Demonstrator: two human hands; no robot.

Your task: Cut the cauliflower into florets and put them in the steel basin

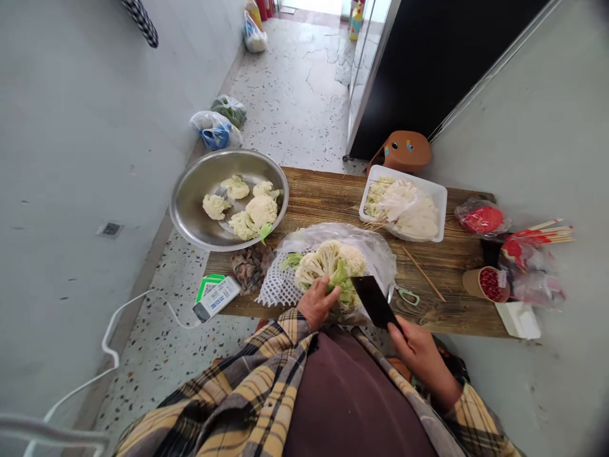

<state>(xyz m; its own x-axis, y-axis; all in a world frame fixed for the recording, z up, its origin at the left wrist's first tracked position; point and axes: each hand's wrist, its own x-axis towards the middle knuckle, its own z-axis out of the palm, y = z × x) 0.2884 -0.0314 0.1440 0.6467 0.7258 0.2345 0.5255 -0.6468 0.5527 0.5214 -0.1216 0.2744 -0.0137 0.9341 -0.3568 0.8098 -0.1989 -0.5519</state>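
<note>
A large cauliflower [314, 265] with green leaves lies on a clear plastic bag [380, 247] and white foam netting [280, 282] at the bench's near edge. My left hand [317, 303] grips its near side, fingers bent against the florets and leaf stalks. In my right hand [416, 349] is a cleaver [373, 301], held by the handle. Its dark blade points up and left, with the tip beside the cauliflower's leaves; whether it touches them I cannot tell. Left of these, a steel basin [188, 209] holds several cut cauliflower pieces [261, 211].
A white plastic tub [442, 216] with bagged food stands at the back right. Skewers [423, 273], a green-handled peeler [408, 296] and a paper cup of red items [490, 284] lie right. A white box-shaped device [219, 298] sits at left. An orange stool [406, 152] stands behind the wooden bench [323, 197].
</note>
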